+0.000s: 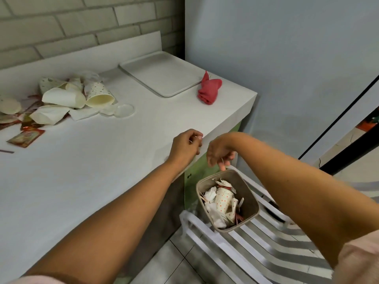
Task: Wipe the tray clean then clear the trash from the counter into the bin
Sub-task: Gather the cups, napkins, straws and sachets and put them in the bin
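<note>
The grey tray [164,78] lies bare at the counter's far right, with a crumpled red cloth [209,90] beside its right edge. A pile of trash [67,97] sits at the left: paper cups, napkins, clear lids and a red sachet [25,138]. The tan bin [251,201], on a white slatted chair beside the counter, holds a dotted cup and napkins. My left hand [185,145] is at the counter's front edge, its fingers curled, and I see nothing in them. My right hand [220,153] hangs over the bin's far rim with its fingers drooping loosely.
The white counter [102,160] ends at a corner on the right, against a pale wall. The white slatted chair [266,242] fills the floor space by the green cabinet front [192,171]. A brick wall runs behind the counter. A thin stick [7,151] lies at the left edge.
</note>
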A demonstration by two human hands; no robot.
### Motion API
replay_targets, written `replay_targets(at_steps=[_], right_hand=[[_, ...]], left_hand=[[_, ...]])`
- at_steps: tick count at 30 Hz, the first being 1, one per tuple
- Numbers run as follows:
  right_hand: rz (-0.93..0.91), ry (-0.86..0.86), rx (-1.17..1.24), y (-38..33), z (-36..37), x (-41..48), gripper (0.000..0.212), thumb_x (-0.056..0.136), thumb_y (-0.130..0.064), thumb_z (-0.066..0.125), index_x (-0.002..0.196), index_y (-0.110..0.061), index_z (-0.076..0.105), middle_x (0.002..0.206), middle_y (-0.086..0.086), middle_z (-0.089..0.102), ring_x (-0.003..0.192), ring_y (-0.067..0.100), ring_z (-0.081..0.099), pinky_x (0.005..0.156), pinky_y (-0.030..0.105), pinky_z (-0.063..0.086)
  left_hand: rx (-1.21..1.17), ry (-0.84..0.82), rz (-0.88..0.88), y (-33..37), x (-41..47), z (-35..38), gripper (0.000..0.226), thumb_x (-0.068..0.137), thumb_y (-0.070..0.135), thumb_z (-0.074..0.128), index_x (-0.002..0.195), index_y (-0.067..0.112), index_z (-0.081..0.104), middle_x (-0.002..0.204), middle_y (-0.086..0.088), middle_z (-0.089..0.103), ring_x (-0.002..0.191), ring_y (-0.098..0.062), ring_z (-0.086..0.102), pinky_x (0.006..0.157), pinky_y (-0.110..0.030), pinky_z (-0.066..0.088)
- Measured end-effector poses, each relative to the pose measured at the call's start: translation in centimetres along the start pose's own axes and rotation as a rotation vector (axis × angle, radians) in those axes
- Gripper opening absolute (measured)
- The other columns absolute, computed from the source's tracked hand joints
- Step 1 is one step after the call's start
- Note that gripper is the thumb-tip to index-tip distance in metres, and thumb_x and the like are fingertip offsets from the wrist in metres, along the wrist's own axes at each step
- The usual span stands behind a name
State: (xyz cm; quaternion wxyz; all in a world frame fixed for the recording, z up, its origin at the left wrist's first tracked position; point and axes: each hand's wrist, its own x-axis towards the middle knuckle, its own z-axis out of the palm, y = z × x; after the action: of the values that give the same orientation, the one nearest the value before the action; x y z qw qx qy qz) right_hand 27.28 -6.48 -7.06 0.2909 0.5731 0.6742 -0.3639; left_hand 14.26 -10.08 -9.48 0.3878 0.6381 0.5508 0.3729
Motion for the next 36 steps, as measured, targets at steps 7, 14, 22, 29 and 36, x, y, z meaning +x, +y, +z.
replay_targets(at_steps=[7, 14, 22, 29, 36], right_hand=[[-0.154, 0.201, -0.083, -8.6, -3.6, -1.9, 0.022, 0.091, -0.029, 0.057, 0.074, -0.015, 0.061, 0.056, 0.002, 0.055, 0.047, 0.015, 0.036, 0.048, 0.022, 0.032], [-0.340, 0.276, -0.091, -20.2, -4.1, 0.6, 0.027, 0.090, -0.026, 0.061, 0.112, -0.012, 0.061, 0.088, 0.004, 0.055, 0.067, 0.012, 0.050, 0.057, 0.019, 0.044], [-0.495, 0.302, -0.199, -34.6, -3.8, 3.7, 0.049, 0.088, -0.033, 0.063, 0.132, -0.017, 0.050, 0.124, 0.013, 0.059, 0.102, 0.024, 0.058, 0.078, 0.025, 0.049], [-0.604, 0.472, -0.390, -44.1, -2.4, 5.4, 0.048, 0.094, -0.031, 0.054, 0.134, -0.006, 0.049, 0.140, 0.009, 0.045, 0.129, 0.024, 0.043, 0.097, 0.028, 0.037], [-0.567, 0.567, -0.361, -49.3, -1.6, 8.7, 0.036, 0.095, -0.011, 0.048, 0.130, -0.002, 0.051, 0.137, 0.011, 0.047, 0.126, 0.026, 0.046, 0.101, 0.029, 0.038]], left_hand=[[0.095, 0.237, 0.043, -0.6, -0.3, -7.8, 0.017, 0.093, 0.015, 0.051, 0.104, 0.007, 0.062, 0.098, -0.004, 0.060, 0.083, -0.010, 0.050, 0.065, -0.009, 0.037], [0.193, 0.416, -0.124, -4.8, -2.2, -19.2, 0.021, 0.096, 0.019, 0.044, 0.107, 0.007, 0.058, 0.116, -0.011, 0.049, 0.089, -0.011, 0.047, 0.078, -0.014, 0.032], [0.366, 0.585, -0.360, -11.4, -6.2, -32.3, 0.020, 0.095, 0.022, 0.049, 0.106, 0.011, 0.061, 0.128, -0.015, 0.045, 0.115, -0.029, 0.050, 0.098, -0.036, 0.044], [0.599, 0.519, -0.586, -16.0, -10.9, -42.0, 0.031, 0.095, 0.021, 0.046, 0.124, 0.015, 0.055, 0.137, -0.010, 0.034, 0.124, -0.029, 0.040, 0.100, -0.036, 0.035], [0.714, 0.512, -0.818, -18.6, -14.7, -51.3, 0.040, 0.093, 0.014, 0.041, 0.133, 0.021, 0.047, 0.142, -0.008, 0.031, 0.129, -0.029, 0.032, 0.104, -0.037, 0.031]])
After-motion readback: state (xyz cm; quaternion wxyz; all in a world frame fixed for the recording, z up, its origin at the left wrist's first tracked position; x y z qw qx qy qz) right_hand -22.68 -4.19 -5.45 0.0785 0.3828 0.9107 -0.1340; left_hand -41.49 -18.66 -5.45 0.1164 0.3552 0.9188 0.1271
